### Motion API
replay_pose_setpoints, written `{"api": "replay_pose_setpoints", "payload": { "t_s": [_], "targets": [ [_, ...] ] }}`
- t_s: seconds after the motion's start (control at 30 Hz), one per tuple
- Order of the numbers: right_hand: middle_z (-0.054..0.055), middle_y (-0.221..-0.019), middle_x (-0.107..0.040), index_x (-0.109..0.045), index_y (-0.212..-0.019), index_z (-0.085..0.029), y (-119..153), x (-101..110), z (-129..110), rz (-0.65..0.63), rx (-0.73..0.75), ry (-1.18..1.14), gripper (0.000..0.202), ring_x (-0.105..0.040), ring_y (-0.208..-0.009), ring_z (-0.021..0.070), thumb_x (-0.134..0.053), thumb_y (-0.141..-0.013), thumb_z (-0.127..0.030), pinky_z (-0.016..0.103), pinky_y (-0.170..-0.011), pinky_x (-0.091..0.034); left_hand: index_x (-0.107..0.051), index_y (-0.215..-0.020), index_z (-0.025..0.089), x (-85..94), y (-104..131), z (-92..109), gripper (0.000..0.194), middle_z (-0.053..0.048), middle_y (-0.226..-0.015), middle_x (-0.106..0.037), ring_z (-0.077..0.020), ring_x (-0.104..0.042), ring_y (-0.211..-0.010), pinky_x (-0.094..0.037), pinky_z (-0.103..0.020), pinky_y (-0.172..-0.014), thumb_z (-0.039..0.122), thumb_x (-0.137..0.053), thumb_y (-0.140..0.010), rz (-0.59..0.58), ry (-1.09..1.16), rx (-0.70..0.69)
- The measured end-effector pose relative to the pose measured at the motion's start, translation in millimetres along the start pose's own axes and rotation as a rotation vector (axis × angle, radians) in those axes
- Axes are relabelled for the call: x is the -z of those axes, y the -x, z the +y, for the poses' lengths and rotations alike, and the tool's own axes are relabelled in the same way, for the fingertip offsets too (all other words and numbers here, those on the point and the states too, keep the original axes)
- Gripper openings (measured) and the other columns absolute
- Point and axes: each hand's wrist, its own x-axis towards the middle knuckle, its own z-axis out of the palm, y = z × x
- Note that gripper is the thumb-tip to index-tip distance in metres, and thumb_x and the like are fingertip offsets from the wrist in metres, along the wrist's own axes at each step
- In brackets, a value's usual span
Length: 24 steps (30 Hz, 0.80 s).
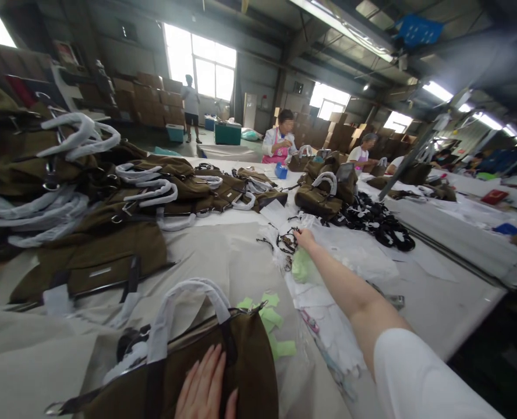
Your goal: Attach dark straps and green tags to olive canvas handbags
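Note:
A brown handbag (254, 361) with dark trim and white-wrapped handles lies at the front of the table. My left hand (204, 384) rests flat on its side, fingers stretched out. My right arm reaches far forward, and my right hand (304, 238) is at a small heap of dark cords and metal pieces (287, 243) on white plastic. Its fingers are pressed together there, but what they grip is too small to name. Light green paper pieces (271, 317) lie beside the bag, and another green piece (301, 265) is under my right wrist.
Brown bags with wrapped handles (105, 256) are piled along the left and back. Black straps (381, 224) lie at the right, near a metal post (409, 157) and a grey roll (463, 238). Several people work or stand beyond the table.

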Motion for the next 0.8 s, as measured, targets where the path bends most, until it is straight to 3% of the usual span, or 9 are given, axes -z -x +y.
{"api": "replay_pose_setpoints", "payload": {
  "t_s": [0.1,0.2,0.33,0.43,0.53,0.6,0.67,0.73,0.8],
  "targets": [
    [0.006,-0.092,-0.068,-0.063,-0.104,-0.012,26.5,29.4,-12.4,0.120,0.098,-0.231,0.035,-0.064,-0.073,0.0141,-0.050,-0.097,-0.044,0.029,-0.067,-0.055,-0.051,-0.132,0.011,1.8,0.4,2.9,0.053,-0.015,-0.130,-0.064,-0.0267,-0.060,-0.118,-0.026,-0.038,-0.116,0.032,-0.057,-0.083,-0.016,0.033,0.021],
    [0.005,-0.085,-0.069,-0.063,-0.098,-0.015,69.4,54.5,-30.1,0.207,0.217,-0.408,0.049,-0.062,-0.064,0.0118,-0.037,-0.095,-0.057,0.023,-0.059,-0.051,-0.047,-0.136,0.013,10.5,-2.3,8.6,0.056,-0.016,-0.133,-0.061,-0.0288,-0.057,-0.122,-0.036,-0.043,-0.110,0.034,-0.057,-0.085,-0.051,0.108,0.092],
    [0.003,-0.088,-0.071,-0.058,-0.092,-0.020,153.3,79.2,-56.7,0.231,0.434,-0.747,0.044,-0.058,-0.059,0.0094,-0.043,-0.092,-0.061,0.021,-0.055,-0.049,-0.034,-0.144,0.012,45.2,-22.3,21.2,0.065,-0.020,-0.141,-0.052,-0.0319,-0.049,-0.131,-0.044,-0.050,-0.105,0.033,-0.057,-0.087,-0.086,0.300,0.269],
    [0.003,-0.086,-0.072,-0.057,-0.086,-0.021,224.1,87.0,-74.8,0.103,0.556,-1.050,0.033,-0.058,-0.056,0.0094,-0.057,-0.090,-0.053,0.021,-0.050,-0.047,-0.027,-0.148,0.014,81.7,-47.5,31.7,0.073,-0.019,-0.147,-0.044,-0.0311,-0.040,-0.138,-0.039,-0.049,-0.111,0.032,-0.060,-0.086,-0.019,0.436,0.320],
    [0.003,-0.081,-0.072,-0.058,-0.082,-0.020,283.3,80.4,-83.2,-0.104,0.498,-1.135,0.031,-0.055,-0.050,0.0087,-0.059,-0.090,-0.050,0.021,-0.045,-0.045,-0.029,-0.148,0.015,106.7,-67.6,40.1,0.078,-0.019,-0.149,-0.042,-0.0328,-0.037,-0.140,-0.033,-0.050,-0.115,0.036,-0.066,-0.082,0.038,0.554,0.309],
    [0.002,-0.080,-0.072,-0.059,-0.081,-0.020,310.1,69.9,-81.1,-0.245,0.432,-1.142,0.031,-0.054,-0.047,0.0081,-0.058,-0.091,-0.049,0.021,-0.044,-0.045,-0.043,-0.140,0.015,111.6,-72.6,44.6,0.065,-0.017,-0.139,-0.054,-0.0318,-0.048,-0.131,-0.038,-0.048,-0.111,0.037,-0.065,-0.083,-0.037,0.716,0.344],
    [0.002,-0.081,-0.073,-0.062,-0.083,-0.020,325.6,58.7,-74.3,-0.352,0.392,-1.135,0.030,-0.056,-0.048,0.0080,-0.057,-0.092,-0.047,0.021,-0.046,-0.047,-0.061,-0.116,0.015,109.8,-71.2,48.2,0.036,-0.012,-0.111,-0.069,-0.0264,-0.065,-0.105,-0.051,-0.041,-0.095,0.036,-0.059,-0.087,-0.196,0.964,0.457],
    [0.002,-0.084,-0.074,-0.065,-0.086,-0.019,331.3,50.6,-66.1,-0.417,0.378,-1.106,0.029,-0.059,-0.052,0.0084,-0.057,-0.093,-0.046,0.021,-0.049,-0.050,-0.063,-0.091,0.016,106.5,-66.5,50.1,0.023,-0.005,-0.078,-0.069,-0.0186,-0.066,-0.072,-0.055,-0.032,-0.071,0.037,-0.055,-0.089,-0.368,1.264,0.637],
    [0.003,-0.086,-0.074,-0.067,-0.090,-0.019,330.4,48.1,-60.0,-0.435,0.376,-1.066,0.028,-0.062,-0.056,0.0097,-0.058,-0.093,-0.046,0.022,-0.053,-0.053,-0.059,-0.083,0.016,105.8,-61.7,49.4,0.029,0.001,-0.062,-0.061,-0.0138,-0.059,-0.053,-0.050,-0.027,-0.055,0.044,-0.059,-0.087,-0.497,1.540,0.812]
  ]
}}
